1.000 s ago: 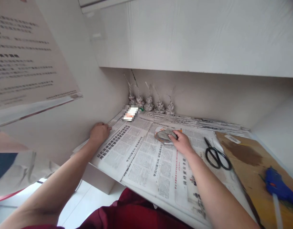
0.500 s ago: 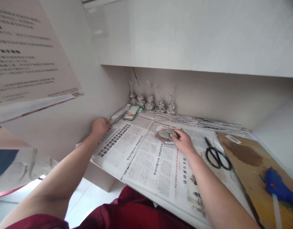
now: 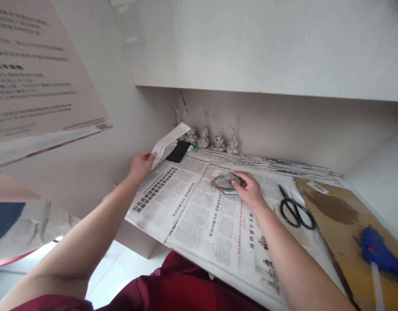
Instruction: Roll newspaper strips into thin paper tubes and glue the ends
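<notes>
At the left side of the table, my left hand (image 3: 142, 166) pinches one end of a white paper strip (image 3: 166, 141). The strip slants up and away, its far end in front of the small coiled paper figures. My right hand (image 3: 249, 190) has its thumb and fingers closed on the right edge of a flat grey, rough-looking piece (image 3: 225, 180); its exact kind is unclear. Under that piece is a thin backing with orange marks (image 3: 215, 173), resting on the newspaper (image 3: 189, 220). A dark phone-like slab (image 3: 178, 151) lies just beyond my left hand.
Several coiled paper figures (image 3: 218, 142) stand along the back wall, with long rolled paper sticks (image 3: 266, 164) in front. Black scissors (image 3: 294, 211) lie right of my right hand. A blue glue gun (image 3: 380, 252) rests on stained cardboard (image 3: 328, 207). A cabinet (image 3: 250, 47) overhangs the table.
My left hand has lifted the paper strip from the table's left edge and moved slightly right and away. My right hand stays on the grey piece.
</notes>
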Tool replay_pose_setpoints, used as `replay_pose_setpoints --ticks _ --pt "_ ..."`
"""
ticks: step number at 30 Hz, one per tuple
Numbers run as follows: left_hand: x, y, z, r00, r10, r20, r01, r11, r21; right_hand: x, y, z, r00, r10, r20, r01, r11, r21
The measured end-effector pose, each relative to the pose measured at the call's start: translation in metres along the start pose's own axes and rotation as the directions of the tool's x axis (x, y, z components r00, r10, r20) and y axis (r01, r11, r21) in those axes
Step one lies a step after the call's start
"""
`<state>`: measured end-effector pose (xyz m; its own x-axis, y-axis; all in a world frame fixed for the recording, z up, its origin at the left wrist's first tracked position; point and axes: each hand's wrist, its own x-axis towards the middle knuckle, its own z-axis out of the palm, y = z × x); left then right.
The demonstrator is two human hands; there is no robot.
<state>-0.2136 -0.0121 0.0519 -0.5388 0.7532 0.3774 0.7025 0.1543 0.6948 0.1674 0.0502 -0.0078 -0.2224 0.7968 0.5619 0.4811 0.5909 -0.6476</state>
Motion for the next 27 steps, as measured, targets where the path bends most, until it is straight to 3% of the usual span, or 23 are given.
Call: replay_pose_setpoints --ticks 4,6,9,12,14,16,20,22,25,27 --pt "-0.043 0.039 0.013 0.959 0.283 0.03 -0.285 0.956 0.076 -0.001 -0.027 0.0 0.996 -0.083 -0.026 0.08 0.992 -0.097" --pt "-0.067 0.056 0.027 0.912 0.402 0.085 -0.409 0.909 0.087 -0.004 -0.048 0.003 0.993 -0.114 0.035 0.117 0.99 -0.076" --pt "-0.099 0.072 0.049 0.786 0.582 0.207 -0.61 0.784 0.113 -0.011 -0.074 0.012 0.982 -0.078 0.172 0.068 0.996 0.062" --pt "-0.119 0.081 0.064 0.595 0.714 0.367 -0.787 0.61 0.09 -0.016 -0.08 0.024 0.967 0.077 0.242 -0.145 0.95 0.277" --pt "-0.124 0.082 0.066 0.532 0.739 0.412 -0.825 0.562 0.056 -0.016 -0.074 0.031 0.945 0.218 0.243 -0.299 0.877 0.376" --pt "-0.124 0.079 0.062 0.557 0.721 0.413 -0.802 0.595 0.043 -0.014 -0.067 0.034 0.91 0.337 0.244 -0.414 0.781 0.468" --pt "-0.115 0.06 0.047 0.702 0.589 0.4 -0.681 0.72 0.137 -0.005 -0.058 0.029 0.852 0.437 0.287 -0.5 0.523 0.69" --pt "-0.107 0.046 0.038 0.753 0.517 0.407 -0.627 0.752 0.204 -0.001 -0.053 0.023 0.828 0.453 0.33 -0.518 0.392 0.761" --pt "-0.093 0.027 0.029 0.781 0.477 0.402 -0.602 0.747 0.282 0.004 -0.042 0.015 0.796 0.49 0.356 -0.513 0.234 0.826" --pt "-0.085 0.018 0.026 0.791 0.476 0.384 -0.598 0.732 0.325 0.006 -0.033 0.011 0.788 0.521 0.329 -0.491 0.209 0.846"
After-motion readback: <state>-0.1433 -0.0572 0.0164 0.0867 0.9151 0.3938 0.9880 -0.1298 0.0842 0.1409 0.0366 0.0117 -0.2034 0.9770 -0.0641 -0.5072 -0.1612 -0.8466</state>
